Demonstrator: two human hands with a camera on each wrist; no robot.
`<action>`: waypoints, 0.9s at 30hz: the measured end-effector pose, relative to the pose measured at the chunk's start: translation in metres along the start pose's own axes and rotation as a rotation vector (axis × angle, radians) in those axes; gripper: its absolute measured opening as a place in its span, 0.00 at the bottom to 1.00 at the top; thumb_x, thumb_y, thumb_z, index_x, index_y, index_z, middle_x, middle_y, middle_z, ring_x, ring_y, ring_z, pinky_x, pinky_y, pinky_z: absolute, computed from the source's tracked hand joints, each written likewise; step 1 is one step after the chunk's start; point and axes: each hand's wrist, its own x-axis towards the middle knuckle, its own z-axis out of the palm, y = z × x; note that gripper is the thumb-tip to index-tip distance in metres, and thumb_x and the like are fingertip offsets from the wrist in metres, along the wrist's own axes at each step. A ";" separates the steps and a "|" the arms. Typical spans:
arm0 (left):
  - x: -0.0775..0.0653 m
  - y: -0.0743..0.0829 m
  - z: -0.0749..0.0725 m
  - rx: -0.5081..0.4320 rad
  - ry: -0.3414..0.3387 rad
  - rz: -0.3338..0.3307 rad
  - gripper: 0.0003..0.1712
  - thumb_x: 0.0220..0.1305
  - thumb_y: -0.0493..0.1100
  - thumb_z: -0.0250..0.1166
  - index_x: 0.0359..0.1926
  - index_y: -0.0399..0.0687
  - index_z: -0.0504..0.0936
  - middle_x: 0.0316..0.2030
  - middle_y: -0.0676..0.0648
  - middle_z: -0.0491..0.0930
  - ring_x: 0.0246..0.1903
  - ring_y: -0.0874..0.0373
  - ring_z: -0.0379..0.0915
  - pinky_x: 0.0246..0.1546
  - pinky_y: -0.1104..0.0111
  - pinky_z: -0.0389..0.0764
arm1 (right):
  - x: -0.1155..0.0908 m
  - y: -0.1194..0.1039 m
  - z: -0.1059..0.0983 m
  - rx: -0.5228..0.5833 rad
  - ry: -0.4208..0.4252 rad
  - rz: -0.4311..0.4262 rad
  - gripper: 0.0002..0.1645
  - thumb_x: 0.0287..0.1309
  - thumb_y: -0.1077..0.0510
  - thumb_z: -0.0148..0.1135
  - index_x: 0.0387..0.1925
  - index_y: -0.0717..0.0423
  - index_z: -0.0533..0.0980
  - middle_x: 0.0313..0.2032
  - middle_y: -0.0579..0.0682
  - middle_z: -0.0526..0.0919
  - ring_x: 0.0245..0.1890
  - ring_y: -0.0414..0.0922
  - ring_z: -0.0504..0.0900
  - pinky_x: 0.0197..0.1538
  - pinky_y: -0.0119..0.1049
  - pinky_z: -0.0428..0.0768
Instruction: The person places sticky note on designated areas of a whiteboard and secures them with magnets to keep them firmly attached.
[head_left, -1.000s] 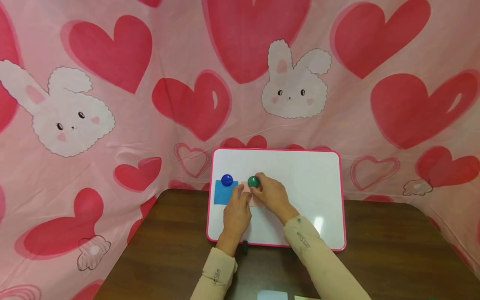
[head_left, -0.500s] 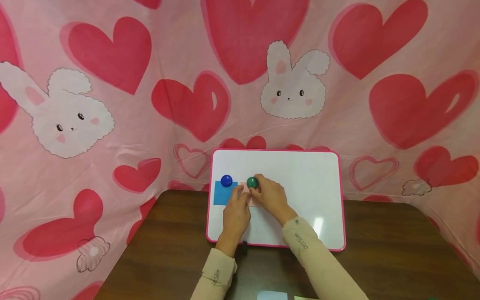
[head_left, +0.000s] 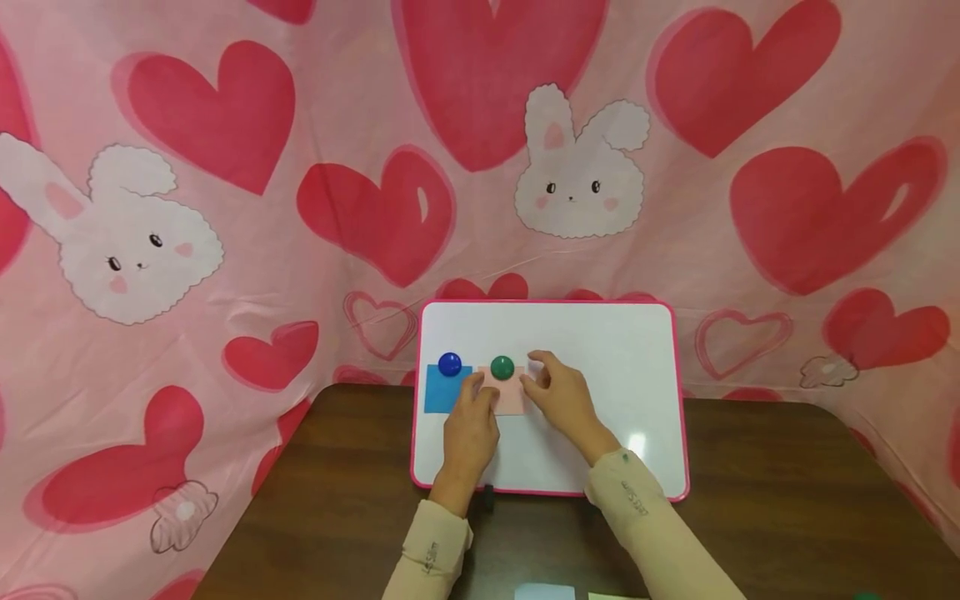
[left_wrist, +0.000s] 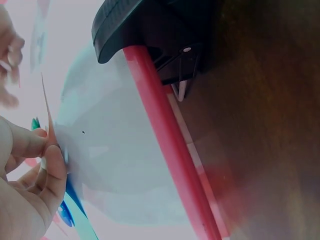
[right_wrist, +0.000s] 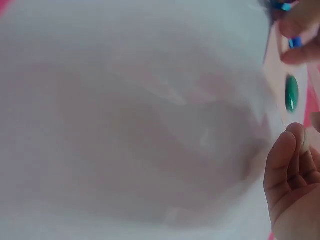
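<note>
A pink paper note (head_left: 512, 398) lies on the whiteboard (head_left: 600, 367) under a round green magnet (head_left: 502, 367). My left hand (head_left: 470, 433) pinches the note's left edge between thumb and finger; the left wrist view shows the pink paper (left_wrist: 48, 117) edge-on at the fingertips. To the left, a blue paper note (head_left: 442, 396) is on the board with a round blue magnet (head_left: 450, 364) over its top edge. My right hand (head_left: 566, 400) is just right of the pink note, thumb and index finger apart, holding nothing. In the right wrist view the green magnet (right_wrist: 292, 93) sits beyond its fingertips.
The pink-framed board stands propped up on a brown wooden table (head_left: 345, 500), with a black foot (left_wrist: 145, 35) at its lower edge. A light blue paper (head_left: 545, 592) and a yellowish paper (head_left: 611, 597) lie at the near edge of view. A pink heart-patterned cloth hangs behind.
My right hand has let go of the green magnet and moved right, its fingers spreading. The magnet stays on the pink note. My left hand has kept its place.
</note>
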 end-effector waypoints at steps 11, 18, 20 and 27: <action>0.001 -0.004 -0.003 0.000 -0.030 -0.010 0.15 0.65 0.31 0.67 0.52 0.42 0.85 0.63 0.42 0.71 0.54 0.45 0.79 0.45 0.62 0.83 | -0.054 0.041 -0.080 0.044 0.143 0.091 0.14 0.65 0.59 0.66 0.50 0.59 0.81 0.22 0.46 0.76 0.19 0.42 0.73 0.21 0.34 0.72; 0.004 -0.008 -0.004 0.007 -0.033 -0.030 0.16 0.65 0.31 0.67 0.53 0.42 0.85 0.64 0.42 0.71 0.52 0.45 0.80 0.41 0.63 0.84 | -0.093 0.067 -0.145 0.077 0.228 0.191 0.16 0.67 0.59 0.65 0.52 0.63 0.79 0.22 0.47 0.77 0.16 0.40 0.76 0.20 0.32 0.77; 0.003 -0.009 -0.003 0.003 -0.032 -0.038 0.15 0.65 0.32 0.67 0.53 0.43 0.85 0.64 0.42 0.71 0.53 0.44 0.80 0.42 0.62 0.84 | -0.106 0.075 -0.164 0.069 0.235 0.217 0.17 0.68 0.57 0.64 0.53 0.62 0.78 0.22 0.46 0.78 0.17 0.40 0.77 0.20 0.32 0.78; 0.001 -0.010 -0.002 -0.034 -0.026 -0.057 0.13 0.69 0.37 0.65 0.52 0.43 0.85 0.64 0.42 0.72 0.57 0.44 0.77 0.46 0.59 0.83 | -0.152 0.108 -0.218 -0.135 0.214 0.317 0.17 0.70 0.48 0.62 0.52 0.56 0.78 0.23 0.39 0.80 0.21 0.36 0.80 0.22 0.31 0.76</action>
